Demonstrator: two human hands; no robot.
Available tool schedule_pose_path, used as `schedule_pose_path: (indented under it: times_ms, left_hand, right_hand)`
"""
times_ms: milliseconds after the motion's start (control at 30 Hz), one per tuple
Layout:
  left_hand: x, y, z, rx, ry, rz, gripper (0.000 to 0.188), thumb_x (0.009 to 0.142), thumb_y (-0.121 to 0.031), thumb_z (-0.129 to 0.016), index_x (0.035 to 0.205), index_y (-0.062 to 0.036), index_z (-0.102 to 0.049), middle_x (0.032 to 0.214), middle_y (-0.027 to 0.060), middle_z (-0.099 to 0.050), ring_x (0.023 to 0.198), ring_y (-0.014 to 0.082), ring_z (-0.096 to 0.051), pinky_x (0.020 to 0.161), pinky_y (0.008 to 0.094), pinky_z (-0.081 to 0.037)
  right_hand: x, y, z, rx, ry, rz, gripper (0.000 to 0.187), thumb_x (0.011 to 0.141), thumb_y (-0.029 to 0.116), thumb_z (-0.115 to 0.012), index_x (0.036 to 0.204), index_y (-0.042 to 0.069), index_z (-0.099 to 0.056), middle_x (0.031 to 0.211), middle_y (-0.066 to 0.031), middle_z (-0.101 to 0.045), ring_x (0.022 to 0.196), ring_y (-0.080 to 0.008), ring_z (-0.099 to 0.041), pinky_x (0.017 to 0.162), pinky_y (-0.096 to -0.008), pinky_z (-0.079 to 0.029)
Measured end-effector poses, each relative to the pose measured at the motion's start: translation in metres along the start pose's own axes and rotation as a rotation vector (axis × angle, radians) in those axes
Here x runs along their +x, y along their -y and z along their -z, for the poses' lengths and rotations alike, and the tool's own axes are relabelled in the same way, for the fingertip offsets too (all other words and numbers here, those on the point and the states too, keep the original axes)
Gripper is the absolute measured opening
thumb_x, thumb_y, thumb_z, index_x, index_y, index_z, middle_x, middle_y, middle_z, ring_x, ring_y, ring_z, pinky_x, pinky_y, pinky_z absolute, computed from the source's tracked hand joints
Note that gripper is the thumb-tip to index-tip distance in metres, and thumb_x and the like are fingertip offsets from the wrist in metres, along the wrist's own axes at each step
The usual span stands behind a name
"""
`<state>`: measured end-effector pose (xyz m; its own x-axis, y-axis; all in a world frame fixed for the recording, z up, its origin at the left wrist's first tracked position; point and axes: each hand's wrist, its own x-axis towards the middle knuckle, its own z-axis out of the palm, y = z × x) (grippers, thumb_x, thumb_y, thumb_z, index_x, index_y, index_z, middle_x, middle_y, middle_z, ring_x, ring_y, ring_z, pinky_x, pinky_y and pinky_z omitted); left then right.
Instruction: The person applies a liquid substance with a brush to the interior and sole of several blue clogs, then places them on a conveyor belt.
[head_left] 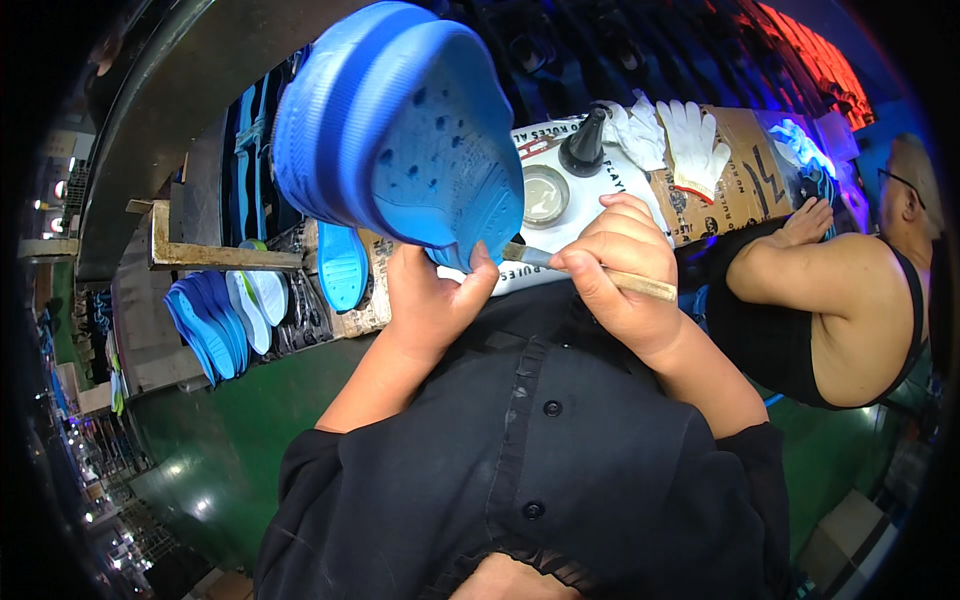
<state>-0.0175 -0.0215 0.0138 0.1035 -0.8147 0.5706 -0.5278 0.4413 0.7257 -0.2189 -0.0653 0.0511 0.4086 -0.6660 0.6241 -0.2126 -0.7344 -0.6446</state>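
My left hand (pixel 435 300) grips a thick blue shoe sole (pixel 440 130) by its near end, thumb on the rim. The sole is tilted up, so its dimpled inner face and ribbed side wall show. In my right hand (pixel 630 275) is a flat paintbrush (pixel 640 285) with a wooden handle and a metal band. Its bristle end meets or nearly meets the near edge of the sole; I cannot tell whether they touch. Just beyond my right hand stand a round dish (pixel 546 196) of pale liquid and a black cone-topped bottle (pixel 584 145).
White gloves (pixel 692 150) lie on cardboard (pixel 740 170) at the right. Another blue sole (pixel 342 265) lies left of my left hand. Blue soles (pixel 207 320) and white soles (pixel 255 300) stand farther left, near a metal frame (pixel 225 255). A co-worker (pixel 830 270) sits close at the right.
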Motion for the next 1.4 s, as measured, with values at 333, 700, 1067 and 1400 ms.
schedule_pose_path:
  times_ms: [333, 700, 1067, 1400]
  left_hand:
    - [0.002, 0.000, -0.002, -0.028, -0.022, 0.037, 0.044, 0.068, -0.001, -0.064, 0.108, 0.0029, -0.046, 0.086, 0.0142, -0.061, 0.072, 0.0225, -0.062, 0.067, 0.0296, -0.049]
    - [0.005, -0.012, -0.001, -0.088, 0.036, 0.292, 0.053, 0.071, -0.005, -0.062, 0.118, 0.0057, -0.040, 0.091, 0.0161, -0.062, 0.081, 0.0197, -0.063, 0.073, 0.0281, -0.049]
    - [0.025, -0.029, 0.011, -0.152, 0.053, 0.386, 0.053, 0.075, -0.006, -0.061, 0.121, 0.0051, -0.037, 0.106, 0.0136, -0.056, 0.096, 0.0190, -0.056, 0.086, 0.0323, -0.044]
    - [0.086, -0.084, 0.016, -0.857, 0.785, 0.776, 0.086, 0.066, -0.016, -0.071, 0.134, 0.0051, -0.023, 0.116, 0.0164, -0.051, 0.087, 0.0183, -0.057, 0.067, 0.0278, -0.048]
  right_hand:
    - [0.000, 0.002, 0.011, -0.085, -0.040, -0.015, 0.018, 0.075, 0.011, -0.063, 0.057, 0.006, -0.059, 0.055, -0.0050, -0.052, 0.053, -0.0226, -0.047, 0.065, -0.0326, -0.036]
    - [-0.002, 0.001, 0.007, -0.111, -0.011, 0.029, 0.015, 0.071, 0.010, -0.066, 0.059, 0.006, -0.059, 0.055, -0.0048, -0.051, 0.053, -0.0223, -0.046, 0.063, -0.0318, -0.036]
    - [-0.012, -0.007, 0.034, -0.090, -0.152, -0.094, 0.016, 0.076, 0.006, -0.060, 0.059, 0.006, -0.060, 0.057, -0.0070, -0.054, 0.057, -0.0235, -0.049, 0.063, -0.0326, -0.037]
    - [-0.046, -0.034, 0.076, -0.053, -0.362, -0.268, 0.021, 0.082, 0.011, -0.058, 0.062, 0.005, -0.063, 0.058, -0.0079, -0.057, 0.059, -0.0247, -0.053, 0.058, -0.0349, -0.041]
